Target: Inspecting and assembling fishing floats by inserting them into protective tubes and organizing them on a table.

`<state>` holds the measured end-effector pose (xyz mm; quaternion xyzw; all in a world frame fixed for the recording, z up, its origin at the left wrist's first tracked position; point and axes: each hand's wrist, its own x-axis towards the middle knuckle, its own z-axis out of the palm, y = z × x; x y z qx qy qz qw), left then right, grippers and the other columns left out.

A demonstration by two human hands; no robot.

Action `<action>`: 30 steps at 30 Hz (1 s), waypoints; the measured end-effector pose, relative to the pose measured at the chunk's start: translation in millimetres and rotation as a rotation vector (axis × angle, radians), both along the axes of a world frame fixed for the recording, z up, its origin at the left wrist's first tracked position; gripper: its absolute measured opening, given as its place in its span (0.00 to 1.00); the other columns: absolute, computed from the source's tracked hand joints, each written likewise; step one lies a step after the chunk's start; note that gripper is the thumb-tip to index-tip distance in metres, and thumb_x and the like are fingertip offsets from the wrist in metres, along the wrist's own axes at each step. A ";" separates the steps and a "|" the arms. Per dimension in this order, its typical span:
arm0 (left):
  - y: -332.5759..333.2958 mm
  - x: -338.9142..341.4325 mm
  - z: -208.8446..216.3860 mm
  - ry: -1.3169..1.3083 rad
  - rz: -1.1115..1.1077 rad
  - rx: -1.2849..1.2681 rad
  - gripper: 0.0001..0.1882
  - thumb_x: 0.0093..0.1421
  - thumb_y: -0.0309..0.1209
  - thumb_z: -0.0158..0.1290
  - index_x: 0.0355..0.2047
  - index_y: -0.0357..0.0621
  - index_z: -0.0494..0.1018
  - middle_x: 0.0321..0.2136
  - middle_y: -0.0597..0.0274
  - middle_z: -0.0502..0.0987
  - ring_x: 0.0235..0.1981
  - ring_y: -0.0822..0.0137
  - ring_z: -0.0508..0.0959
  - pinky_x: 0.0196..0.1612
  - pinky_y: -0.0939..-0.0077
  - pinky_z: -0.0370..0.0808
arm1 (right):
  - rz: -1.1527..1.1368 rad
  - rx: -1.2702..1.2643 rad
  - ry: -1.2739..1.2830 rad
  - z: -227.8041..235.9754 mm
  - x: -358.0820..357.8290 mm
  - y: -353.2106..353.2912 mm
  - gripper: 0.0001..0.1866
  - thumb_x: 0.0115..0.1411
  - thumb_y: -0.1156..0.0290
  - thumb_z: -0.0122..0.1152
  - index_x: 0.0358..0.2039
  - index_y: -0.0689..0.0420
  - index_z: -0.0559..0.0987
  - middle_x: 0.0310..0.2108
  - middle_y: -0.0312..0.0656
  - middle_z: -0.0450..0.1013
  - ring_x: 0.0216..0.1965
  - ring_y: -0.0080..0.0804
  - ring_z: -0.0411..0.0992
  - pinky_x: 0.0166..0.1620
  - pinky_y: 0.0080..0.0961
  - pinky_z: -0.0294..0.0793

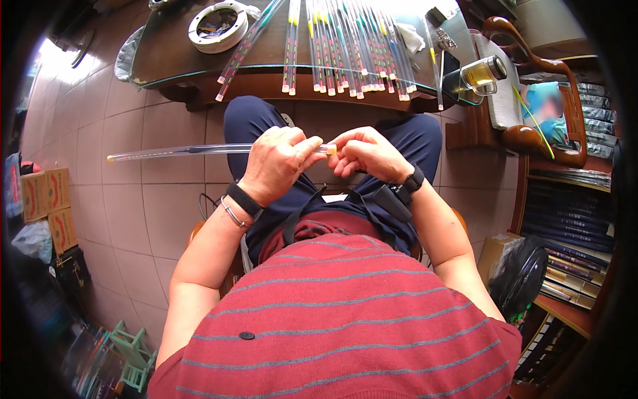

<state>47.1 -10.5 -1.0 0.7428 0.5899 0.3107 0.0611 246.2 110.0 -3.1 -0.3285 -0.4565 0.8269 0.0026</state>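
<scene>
Across my lap lies a long clear plastic tube [179, 151], held level, with a slim dark-and-striped stick like a fishing float inside. My left hand [279, 159] is closed around it near its right end. At that end sits a yellowish cap [331, 149], which the fingertips of my right hand [369, 153] pinch. The tube's other end points out to the left, over the floor. Part of the tube is hidden under my left fingers.
Ahead stands a glass-topped table [166, 66] with many similar filled tubes [322, 60], a round white container [218, 26] and a lidded glass cup [482, 72] at its right edge. A wooden chair [578, 100] stands right; cartons [53, 193] are stacked far left.
</scene>
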 end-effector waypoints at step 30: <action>-3.9 14.3 -21.5 0.214 0.013 0.005 0.11 0.52 0.39 0.58 0.32 0.49 0.75 0.23 0.66 0.69 0.28 0.65 0.73 0.34 0.70 0.69 | 0.035 0.697 -0.230 -32.7 -24.1 -25.3 0.11 0.54 0.73 0.54 0.31 0.65 0.83 0.18 0.35 0.74 0.21 0.16 0.69 0.25 0.17 0.70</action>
